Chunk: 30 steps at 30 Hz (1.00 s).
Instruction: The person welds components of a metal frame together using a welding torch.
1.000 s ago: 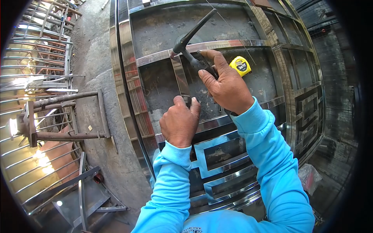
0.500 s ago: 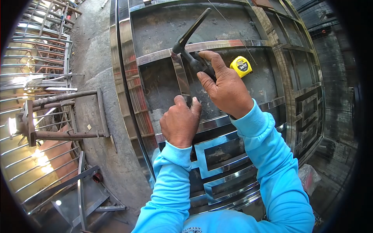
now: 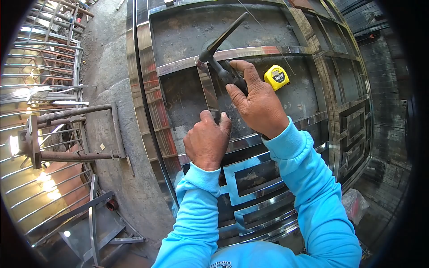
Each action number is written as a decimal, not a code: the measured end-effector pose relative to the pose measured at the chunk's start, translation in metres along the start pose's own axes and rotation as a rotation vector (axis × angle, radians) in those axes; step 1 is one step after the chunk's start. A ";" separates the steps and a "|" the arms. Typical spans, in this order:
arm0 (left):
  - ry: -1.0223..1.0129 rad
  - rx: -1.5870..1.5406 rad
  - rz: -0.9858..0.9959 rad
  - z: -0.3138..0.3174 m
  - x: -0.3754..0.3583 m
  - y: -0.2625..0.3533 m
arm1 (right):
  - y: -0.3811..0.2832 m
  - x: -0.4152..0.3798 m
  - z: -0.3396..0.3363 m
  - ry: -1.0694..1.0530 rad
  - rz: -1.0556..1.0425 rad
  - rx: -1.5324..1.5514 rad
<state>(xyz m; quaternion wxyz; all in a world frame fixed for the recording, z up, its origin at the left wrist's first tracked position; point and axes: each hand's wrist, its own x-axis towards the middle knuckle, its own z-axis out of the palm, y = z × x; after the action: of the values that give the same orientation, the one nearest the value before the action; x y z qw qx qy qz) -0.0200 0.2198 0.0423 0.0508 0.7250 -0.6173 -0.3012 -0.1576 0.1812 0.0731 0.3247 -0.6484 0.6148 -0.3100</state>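
My right hand [image 3: 261, 100] is closed round the black handle of a TIG welding torch [image 3: 219, 67], its long back cap slanting up to the right. The torch head is at the top end of a short shiny metal bar [image 3: 207, 87], where that bar meets a polished crossbar [image 3: 178, 65] of a metal frame. Lower down, my left hand [image 3: 207, 140] is closed round the short bar, thumb and fingers on its near end. To the right of my right hand, a yellow tape measure [image 3: 276, 77] lies on the dark surface inside the frame.
The polished frame [image 3: 321, 62] spreads under both arms, with rectangular patterned pieces [image 3: 250, 176] near my body. On the left, metal grilles and bars [image 3: 49, 94] lie beside a rusty pipe stand [image 3: 80, 155]. A clear plastic bag [image 3: 355, 205] sits at the right.
The torch has tipped slightly, its back cap swinging a little to the right and down. My right hand has shifted slightly; my left hand has stayed in place.
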 end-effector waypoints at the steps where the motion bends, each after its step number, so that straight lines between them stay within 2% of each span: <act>1: 0.004 -0.004 0.003 0.001 0.000 -0.001 | -0.002 0.000 -0.001 -0.001 0.004 0.006; 8: 0.019 0.005 0.010 -0.001 -0.002 0.001 | 0.000 -0.001 -0.005 0.005 0.069 0.076; 11: 0.016 -0.048 -0.038 -0.001 -0.002 0.003 | -0.004 -0.003 -0.003 0.000 0.036 0.064; 20: 0.029 0.013 0.020 0.001 -0.001 -0.001 | -0.002 0.000 -0.001 0.017 -0.059 0.032; 23: 0.033 0.021 0.025 0.002 -0.001 -0.001 | -0.006 0.001 -0.003 -0.019 -0.008 0.004; 30: 0.026 0.006 0.025 0.001 -0.001 -0.001 | -0.006 0.001 -0.001 -0.016 -0.041 -0.022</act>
<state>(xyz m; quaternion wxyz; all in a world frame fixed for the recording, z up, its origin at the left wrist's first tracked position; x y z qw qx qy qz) -0.0196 0.2213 0.0412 0.0602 0.7213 -0.6265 -0.2891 -0.1552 0.1804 0.0786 0.3159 -0.6670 0.6022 -0.3045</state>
